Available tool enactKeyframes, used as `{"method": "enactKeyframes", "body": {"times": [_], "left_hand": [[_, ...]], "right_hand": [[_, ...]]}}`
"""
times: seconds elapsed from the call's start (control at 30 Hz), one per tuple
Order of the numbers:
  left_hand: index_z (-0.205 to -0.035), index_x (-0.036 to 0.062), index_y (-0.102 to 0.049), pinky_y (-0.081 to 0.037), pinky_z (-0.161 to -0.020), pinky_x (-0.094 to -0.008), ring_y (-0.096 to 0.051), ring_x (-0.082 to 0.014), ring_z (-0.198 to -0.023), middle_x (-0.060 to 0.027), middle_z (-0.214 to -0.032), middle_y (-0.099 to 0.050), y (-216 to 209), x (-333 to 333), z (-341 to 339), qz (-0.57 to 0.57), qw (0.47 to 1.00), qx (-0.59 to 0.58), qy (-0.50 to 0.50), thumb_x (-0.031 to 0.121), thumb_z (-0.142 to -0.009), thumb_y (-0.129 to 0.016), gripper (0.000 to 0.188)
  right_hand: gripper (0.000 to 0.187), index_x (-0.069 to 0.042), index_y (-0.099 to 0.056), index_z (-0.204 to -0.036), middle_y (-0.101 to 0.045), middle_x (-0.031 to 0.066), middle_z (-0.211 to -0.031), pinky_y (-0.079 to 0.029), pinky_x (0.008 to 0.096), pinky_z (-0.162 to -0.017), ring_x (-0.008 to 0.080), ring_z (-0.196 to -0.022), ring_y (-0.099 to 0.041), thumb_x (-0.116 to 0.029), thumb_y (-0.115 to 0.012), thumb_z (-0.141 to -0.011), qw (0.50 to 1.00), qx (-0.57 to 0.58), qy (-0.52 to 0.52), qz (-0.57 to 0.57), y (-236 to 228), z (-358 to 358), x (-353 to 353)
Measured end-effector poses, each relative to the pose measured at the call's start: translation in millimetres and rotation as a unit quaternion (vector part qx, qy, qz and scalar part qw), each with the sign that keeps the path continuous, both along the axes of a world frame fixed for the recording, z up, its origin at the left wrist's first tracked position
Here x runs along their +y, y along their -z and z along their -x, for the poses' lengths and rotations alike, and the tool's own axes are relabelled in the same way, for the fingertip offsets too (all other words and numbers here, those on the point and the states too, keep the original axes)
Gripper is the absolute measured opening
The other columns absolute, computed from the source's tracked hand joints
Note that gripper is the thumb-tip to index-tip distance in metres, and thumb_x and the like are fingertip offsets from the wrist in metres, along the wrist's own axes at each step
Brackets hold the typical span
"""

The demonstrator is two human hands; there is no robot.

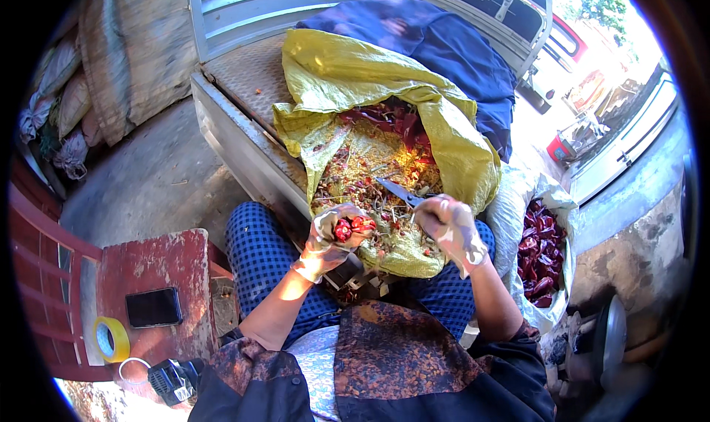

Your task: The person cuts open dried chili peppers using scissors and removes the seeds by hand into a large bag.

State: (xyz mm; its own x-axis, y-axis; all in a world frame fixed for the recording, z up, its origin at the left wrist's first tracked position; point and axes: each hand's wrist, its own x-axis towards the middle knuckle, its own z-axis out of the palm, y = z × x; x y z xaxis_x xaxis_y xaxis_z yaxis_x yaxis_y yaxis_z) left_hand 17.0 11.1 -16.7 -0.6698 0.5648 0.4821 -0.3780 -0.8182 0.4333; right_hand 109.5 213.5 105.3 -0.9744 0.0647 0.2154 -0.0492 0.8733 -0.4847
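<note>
The person sits outdoors on bare concrete ground, knees against the metal bed [251, 74] of a small cart that stretches away beyond both hands. Spread over the lap and the bed edge, under the hands, is an opened yellow sack [451, 148] strewn with stems, seeds and dried red peppers; a dark blue cloth [458, 52] lies past it. To the right of the right hand stands a white sack [510, 207], open at the top, filled with dark red peppers [540, 252]. To the left of the left hand, lower down, a worn red stool [159, 263] carries a black phone [153, 307], with a roll of yellow tape [111, 339] beside it.

Both hands wear pale gloves. The left hand [331, 237] is clenched around a bunch of red peppers [353, 226], their ends showing toward the right. The right hand [450, 226] grips scissors [399, 192], whose blades run up and to the left, tips pointing away over the yellow sack.
</note>
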Motion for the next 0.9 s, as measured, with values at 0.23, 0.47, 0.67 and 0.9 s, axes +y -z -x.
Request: {"method": "enactKeyframes", "body": {"times": [0.23, 0.47, 0.67, 0.9], "left_hand": [[-0.110, -0.0021, -0.057, -0.046, -0.087, -0.0297, -0.059, -0.0171, -0.095, -0.0071, -0.100, -0.060, -9.8, -0.2, -0.1, 0.172, 0.969, 0.133, -0.121, 0.008, -0.070, -0.074, 0.044], [-0.110, -0.0035, -0.057, -0.049, -0.087, -0.0317, -0.057, -0.0160, -0.099, -0.0096, -0.106, -0.060, 1.8, 0.6, -1.4, 0.154, 0.982, 0.069, -0.081, 0.001, -0.075, -0.070, 0.038], [-0.102, -0.0012, -0.061, -0.051, -0.082, -0.0319, -0.061, -0.0189, -0.090, -0.0080, -0.100, -0.061, -2.2, 5.6, -2.8, 0.158, 0.975, 0.048, -0.148, -0.001, -0.071, -0.074, 0.034], [-0.104, 0.0008, -0.060, -0.051, -0.081, -0.0319, -0.061, -0.0178, -0.089, -0.0077, -0.100, -0.061, 1.9, 0.5, -1.5, 0.104, 0.981, 0.052, -0.156, 0.002, -0.064, -0.081, 0.046]], "right_hand": [[0.020, -0.004, -0.062, -0.098, -0.059, 0.0082, -0.087, -0.048, 0.0279, -0.066, 0.0184, -0.075, -0.060, -0.004, -0.064, -0.077, 0.960, 0.031, -0.148, 0.235, 0.9, 11.0, -48.1], [0.014, -0.003, -0.061, -0.094, -0.057, 0.0050, -0.078, -0.044, 0.0260, -0.059, 0.0153, -0.068, -0.055, 0.000, -0.056, -0.081, 0.979, 0.050, -0.102, 0.170, 7.7, 17.7, -64.8], [0.013, -0.002, -0.060, -0.092, -0.054, -0.0019, -0.074, -0.036, 0.0194, -0.052, 0.0049, -0.062, -0.047, -0.014, -0.058, -0.088, 0.825, -0.028, -0.034, 0.564, 21.7, 20.1, -43.9], [0.025, -0.002, -0.057, -0.104, -0.056, 0.0044, -0.089, -0.043, 0.0215, -0.062, 0.0099, -0.074, -0.054, -0.014, -0.064, -0.083, 0.908, -0.045, 0.005, 0.416, 32.0, -7.8, -38.3]]}}
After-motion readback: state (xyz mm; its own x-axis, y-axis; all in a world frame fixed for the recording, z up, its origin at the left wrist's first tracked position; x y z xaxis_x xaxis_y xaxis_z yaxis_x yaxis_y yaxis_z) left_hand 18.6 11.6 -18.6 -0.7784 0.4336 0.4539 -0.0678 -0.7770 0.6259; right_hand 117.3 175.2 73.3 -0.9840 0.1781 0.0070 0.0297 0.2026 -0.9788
